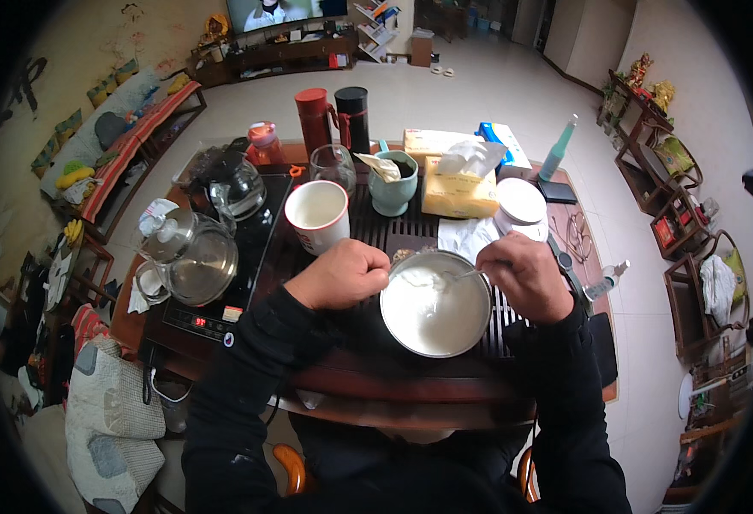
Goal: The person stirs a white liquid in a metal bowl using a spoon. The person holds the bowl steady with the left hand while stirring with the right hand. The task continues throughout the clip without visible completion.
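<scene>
A round metal bowl (437,321) stands on the slatted tea tray (366,221) before me, with a white, smooth mixture (447,311) inside. At its left rim is my left hand (344,273), fingers curled and thumb against the edge; what the fingers hold underneath is hidden. My right hand (527,273), above the right rim, pinches the handle of a metal spoon (463,274), whose head dips into the mixture. Just beyond my left hand stands a white mug with a red rim (317,218). White paper (466,236) lies behind the bowl.
On the left, a glass teapot (200,266) and a glass kettle (238,186) stand on a lit black cooktop (200,321). Behind are two flasks (314,119), a green cup (392,186) and a tissue pack (460,189). Eyeglasses (580,238) and a spray bottle (604,283) lie right.
</scene>
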{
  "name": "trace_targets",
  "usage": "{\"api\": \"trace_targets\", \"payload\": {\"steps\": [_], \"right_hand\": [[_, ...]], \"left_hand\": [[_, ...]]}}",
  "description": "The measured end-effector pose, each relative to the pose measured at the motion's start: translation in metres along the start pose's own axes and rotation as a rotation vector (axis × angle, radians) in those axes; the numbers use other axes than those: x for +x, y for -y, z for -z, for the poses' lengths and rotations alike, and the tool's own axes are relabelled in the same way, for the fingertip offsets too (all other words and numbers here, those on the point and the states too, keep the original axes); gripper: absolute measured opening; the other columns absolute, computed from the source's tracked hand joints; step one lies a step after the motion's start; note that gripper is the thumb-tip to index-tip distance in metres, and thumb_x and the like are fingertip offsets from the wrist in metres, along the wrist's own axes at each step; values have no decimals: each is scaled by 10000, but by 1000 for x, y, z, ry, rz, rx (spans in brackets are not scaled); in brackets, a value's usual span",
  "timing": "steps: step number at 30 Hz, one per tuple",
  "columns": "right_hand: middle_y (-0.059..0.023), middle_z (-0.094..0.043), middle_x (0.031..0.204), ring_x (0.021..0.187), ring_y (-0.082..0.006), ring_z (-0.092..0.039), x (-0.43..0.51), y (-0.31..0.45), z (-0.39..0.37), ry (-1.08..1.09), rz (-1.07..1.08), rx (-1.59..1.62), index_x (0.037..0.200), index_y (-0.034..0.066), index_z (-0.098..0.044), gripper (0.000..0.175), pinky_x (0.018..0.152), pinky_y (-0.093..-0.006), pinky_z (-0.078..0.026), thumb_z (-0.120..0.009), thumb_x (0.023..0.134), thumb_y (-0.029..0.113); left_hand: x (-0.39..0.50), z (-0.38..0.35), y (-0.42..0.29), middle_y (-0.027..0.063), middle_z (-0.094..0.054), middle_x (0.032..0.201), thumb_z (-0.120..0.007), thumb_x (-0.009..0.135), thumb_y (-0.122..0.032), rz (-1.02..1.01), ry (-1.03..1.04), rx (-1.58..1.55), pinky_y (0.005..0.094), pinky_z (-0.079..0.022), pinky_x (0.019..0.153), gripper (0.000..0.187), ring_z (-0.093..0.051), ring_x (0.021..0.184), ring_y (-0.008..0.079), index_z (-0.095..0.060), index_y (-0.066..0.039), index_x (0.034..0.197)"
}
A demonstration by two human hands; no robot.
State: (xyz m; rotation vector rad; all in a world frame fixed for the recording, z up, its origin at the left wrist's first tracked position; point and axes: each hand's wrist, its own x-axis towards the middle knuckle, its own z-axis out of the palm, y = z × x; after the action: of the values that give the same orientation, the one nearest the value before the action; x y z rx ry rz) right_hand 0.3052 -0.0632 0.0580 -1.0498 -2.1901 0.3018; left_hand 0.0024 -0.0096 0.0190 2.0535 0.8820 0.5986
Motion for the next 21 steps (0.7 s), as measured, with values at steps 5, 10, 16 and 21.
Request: {"api": "trace_targets", "payload": {"steps": [5,10,16,21], "right_hand": [[-102,-707,791,720,-307,-640,0,-3,15,180,60,175,868,39,-694,104,731,-400,-522,-612,834,93],[-91,-716,840,848,-301,-651,3,8,6,398,90,323,974,55,-733,130,824,-374,-498,-658,873,85],[-116,-711,847,796,-322,-650,5,6,-6,118,76,50,969,42,-723,91,785,-405,-491,-700,882,54],[-124,-706,788,744,-322,-642,-1,-1,9,37,-40,15,855,21,-689,92,734,-407,-506,-607,841,61]], "left_hand": [[-1,2,0,94,-561,612,-579,862,-106,-8,20,21,333,-465,592,179,-544,584,158,-625,36,763],[-1,0,-1,113,-548,587,-576,855,-136,6,1,-21,341,-449,569,220,-521,550,176,-614,40,729],[0,1,0,105,-570,584,-576,861,-136,-10,4,-5,333,-455,562,225,-537,540,171,-620,37,723],[-1,1,0,107,-571,581,-577,862,-142,-10,3,-7,337,-455,560,231,-536,536,173,-621,36,721]]}}
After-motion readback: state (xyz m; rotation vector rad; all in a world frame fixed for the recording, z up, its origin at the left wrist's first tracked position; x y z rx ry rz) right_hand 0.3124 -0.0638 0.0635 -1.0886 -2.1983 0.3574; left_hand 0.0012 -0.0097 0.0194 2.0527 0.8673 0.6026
